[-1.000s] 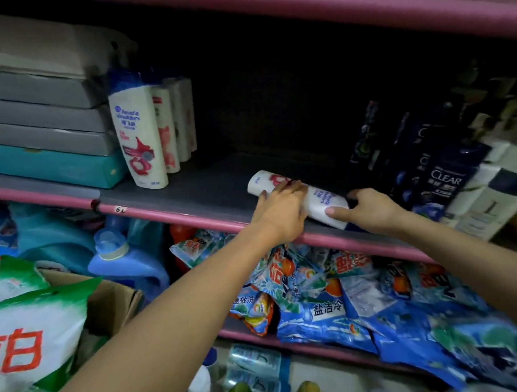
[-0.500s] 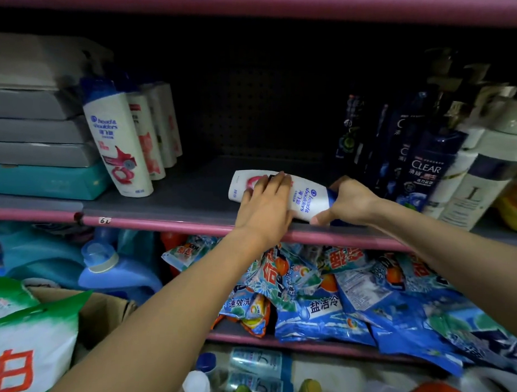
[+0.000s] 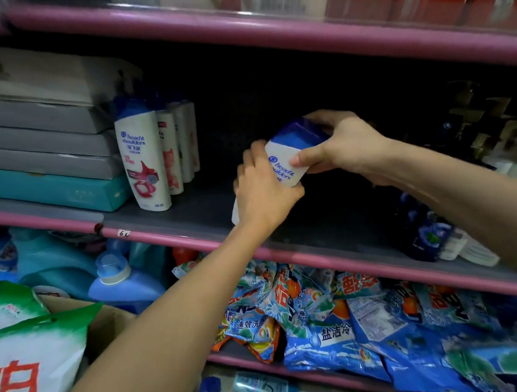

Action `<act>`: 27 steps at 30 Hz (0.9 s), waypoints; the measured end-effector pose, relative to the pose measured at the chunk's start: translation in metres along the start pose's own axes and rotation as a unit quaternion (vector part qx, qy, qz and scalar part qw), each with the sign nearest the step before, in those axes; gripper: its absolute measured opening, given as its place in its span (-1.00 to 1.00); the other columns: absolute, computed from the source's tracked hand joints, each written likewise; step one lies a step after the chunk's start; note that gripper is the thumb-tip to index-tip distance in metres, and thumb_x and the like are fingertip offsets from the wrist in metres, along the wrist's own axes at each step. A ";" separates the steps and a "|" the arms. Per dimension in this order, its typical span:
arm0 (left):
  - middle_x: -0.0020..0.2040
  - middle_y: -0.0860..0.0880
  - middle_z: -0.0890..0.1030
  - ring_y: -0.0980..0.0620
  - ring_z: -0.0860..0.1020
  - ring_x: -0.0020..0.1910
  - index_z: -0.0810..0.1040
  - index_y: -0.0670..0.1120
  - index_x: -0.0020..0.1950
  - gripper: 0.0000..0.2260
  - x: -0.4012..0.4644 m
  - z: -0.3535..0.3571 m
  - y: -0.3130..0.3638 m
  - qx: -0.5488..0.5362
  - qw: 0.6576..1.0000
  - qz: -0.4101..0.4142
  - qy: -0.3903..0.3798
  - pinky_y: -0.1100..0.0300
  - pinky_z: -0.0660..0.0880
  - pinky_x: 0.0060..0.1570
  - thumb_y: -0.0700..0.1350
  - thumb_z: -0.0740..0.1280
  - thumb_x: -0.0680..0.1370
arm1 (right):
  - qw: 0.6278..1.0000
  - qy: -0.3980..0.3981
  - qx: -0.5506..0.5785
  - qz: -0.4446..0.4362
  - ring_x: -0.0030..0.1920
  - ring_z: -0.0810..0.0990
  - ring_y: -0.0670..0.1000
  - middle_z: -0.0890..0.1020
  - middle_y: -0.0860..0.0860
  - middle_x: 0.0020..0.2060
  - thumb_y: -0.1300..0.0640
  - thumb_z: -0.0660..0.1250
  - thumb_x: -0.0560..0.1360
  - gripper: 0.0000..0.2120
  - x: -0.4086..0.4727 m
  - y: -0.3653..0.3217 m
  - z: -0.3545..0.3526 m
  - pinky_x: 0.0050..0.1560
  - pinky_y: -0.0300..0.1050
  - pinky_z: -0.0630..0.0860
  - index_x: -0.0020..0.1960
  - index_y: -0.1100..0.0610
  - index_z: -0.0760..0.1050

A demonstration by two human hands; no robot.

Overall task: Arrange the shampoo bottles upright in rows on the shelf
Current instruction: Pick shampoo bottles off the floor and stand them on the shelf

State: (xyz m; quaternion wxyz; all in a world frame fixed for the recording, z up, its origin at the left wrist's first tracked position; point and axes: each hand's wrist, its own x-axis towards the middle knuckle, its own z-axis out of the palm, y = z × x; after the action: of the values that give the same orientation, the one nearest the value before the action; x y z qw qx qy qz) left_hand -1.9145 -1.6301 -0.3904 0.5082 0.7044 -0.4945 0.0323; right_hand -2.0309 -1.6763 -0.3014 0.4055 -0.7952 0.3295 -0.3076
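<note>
A white shampoo bottle with a blue cap [image 3: 285, 155] stands nearly upright, tilted a little right, over the grey shelf [image 3: 193, 219]. My left hand [image 3: 263, 192] grips its lower body and hides the base. My right hand [image 3: 341, 144] holds its capped top with the thumb on the front. A row of several matching white bottles [image 3: 144, 159] stands upright at the left of the shelf.
Stacked grey and teal boxes [image 3: 48, 151] fill the shelf's left end. Dark shampoo bottles [image 3: 431, 235] crowd the right end behind my right forearm. Below lie detergent bags [image 3: 331, 326], blue jugs [image 3: 118, 279] and a carton with green-white bags [image 3: 36, 353].
The bottle lay on its side near the shelf's front edge. Both hands have raised it to near upright, cap on top, and the view has shifted closer.
</note>
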 end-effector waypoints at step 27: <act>0.08 -0.04 0.39 -0.12 0.45 0.07 0.22 -0.06 0.15 -0.37 0.012 -0.021 -0.027 -0.081 0.987 -0.136 0.039 -0.08 0.54 -0.10 -0.01 0.51 0.25 | 0.995 -0.040 -0.075 -0.045 -0.06 0.66 -0.02 0.63 0.07 0.00 0.04 0.37 0.49 -0.63 0.035 -0.036 0.045 -0.10 -0.14 0.64 0.28 0.07 0.45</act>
State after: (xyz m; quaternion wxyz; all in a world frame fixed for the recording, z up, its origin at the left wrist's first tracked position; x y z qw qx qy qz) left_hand -1.8792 -1.6222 -0.3923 0.5820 0.7200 -0.3747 -0.0495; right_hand -1.9658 -1.6672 -0.2844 0.3432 -0.8490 0.2989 -0.2685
